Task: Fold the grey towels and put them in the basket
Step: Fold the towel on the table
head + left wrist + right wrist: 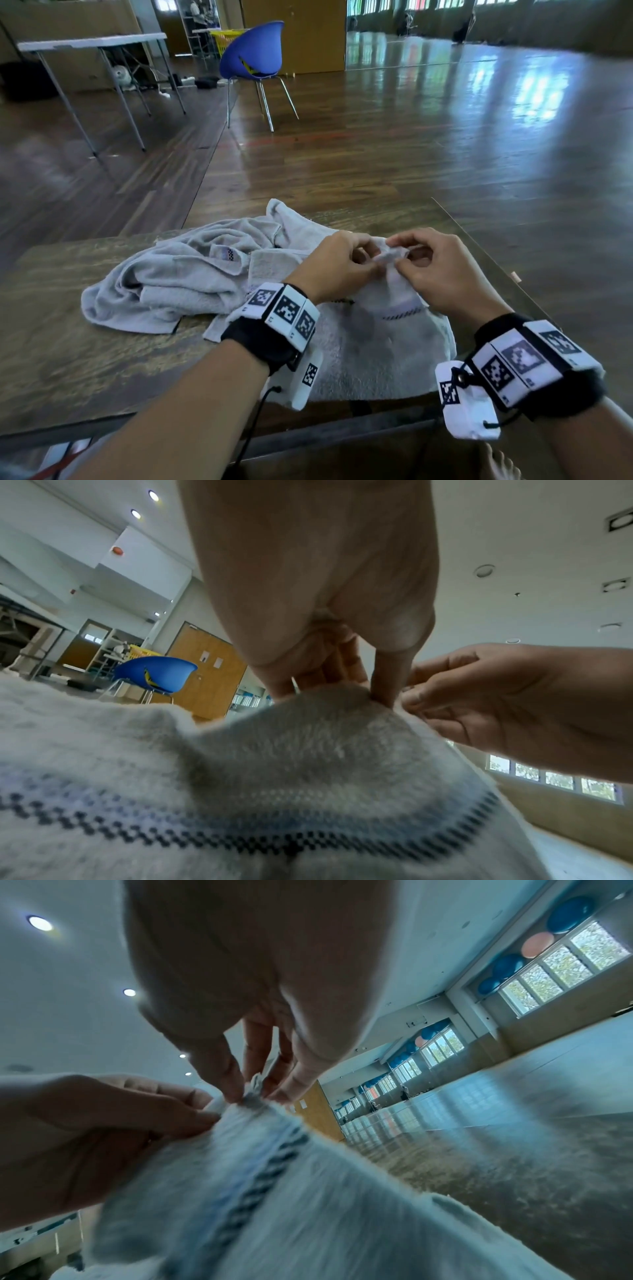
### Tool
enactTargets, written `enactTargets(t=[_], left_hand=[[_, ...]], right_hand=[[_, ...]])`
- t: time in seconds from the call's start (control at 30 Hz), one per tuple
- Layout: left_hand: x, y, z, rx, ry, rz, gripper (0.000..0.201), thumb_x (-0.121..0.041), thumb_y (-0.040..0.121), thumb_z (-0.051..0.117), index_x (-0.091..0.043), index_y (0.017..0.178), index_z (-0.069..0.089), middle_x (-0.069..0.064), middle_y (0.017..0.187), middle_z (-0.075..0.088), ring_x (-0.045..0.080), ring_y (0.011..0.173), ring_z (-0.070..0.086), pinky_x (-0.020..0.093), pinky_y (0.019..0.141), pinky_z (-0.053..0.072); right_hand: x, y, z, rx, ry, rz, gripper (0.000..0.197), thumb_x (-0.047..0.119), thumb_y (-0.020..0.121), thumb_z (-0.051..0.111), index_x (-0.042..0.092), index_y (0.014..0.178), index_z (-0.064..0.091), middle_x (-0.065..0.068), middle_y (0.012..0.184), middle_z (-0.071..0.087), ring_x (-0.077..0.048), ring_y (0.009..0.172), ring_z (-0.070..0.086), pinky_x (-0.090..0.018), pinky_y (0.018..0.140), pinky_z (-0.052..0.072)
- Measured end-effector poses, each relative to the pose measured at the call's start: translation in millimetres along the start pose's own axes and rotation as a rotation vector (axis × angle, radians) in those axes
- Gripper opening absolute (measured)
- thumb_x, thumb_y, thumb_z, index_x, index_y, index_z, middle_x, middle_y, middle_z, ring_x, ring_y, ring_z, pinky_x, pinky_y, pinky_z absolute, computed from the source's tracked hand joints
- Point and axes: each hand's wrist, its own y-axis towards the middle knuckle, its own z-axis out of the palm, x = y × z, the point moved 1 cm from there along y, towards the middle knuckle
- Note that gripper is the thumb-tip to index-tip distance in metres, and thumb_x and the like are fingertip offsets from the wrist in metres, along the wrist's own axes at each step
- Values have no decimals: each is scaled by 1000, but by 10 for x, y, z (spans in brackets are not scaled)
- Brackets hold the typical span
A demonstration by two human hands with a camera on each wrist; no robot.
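Crumpled towel [164, 274] heaped beside left hand [337, 263], bare table [68, 359] nearer (front left)
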Motion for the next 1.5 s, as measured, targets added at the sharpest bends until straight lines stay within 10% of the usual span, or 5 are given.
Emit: enactTargets(t=[0.4,0.6,1.2,1.5], left_hand=[[55,-3,-53,-46,26,28,9,-28,93,66,-19,90,69,2,66,63,8,54,50,24,57,46],[38,14,-12,-114,51,62,12,-25,91,69,-14,88,70,-6,80,68,3,66,57,14,64,46],[15,79,156,-208,-187,-25,10,-19,92,68,-10,88,70,7,78,69,11,64,56,28,64,49],[9,86,206,-225,-178,-68,11,-22,92,67,-12,89,70,8,79,71,11,64,58,34,67,54]], right_hand=[[-92,82,-10,12,91,24,48,10,83,79,43,115,63,7,87,71,-6,74,70,-21,72,54],[-120,83,-2,-13,87,36,26,11,79,84,32,86,72,10,80,73,-6,78,71,-32,78,61],[-156,120,-36,38,162,83,26,-2,81,77,24,81,75,-1,77,76,-23,74,75,-42,75,63],[-195,119,7,61,225,152,30,-8,82,74,22,76,73,-2,74,75,-15,71,74,-31,66,60]])
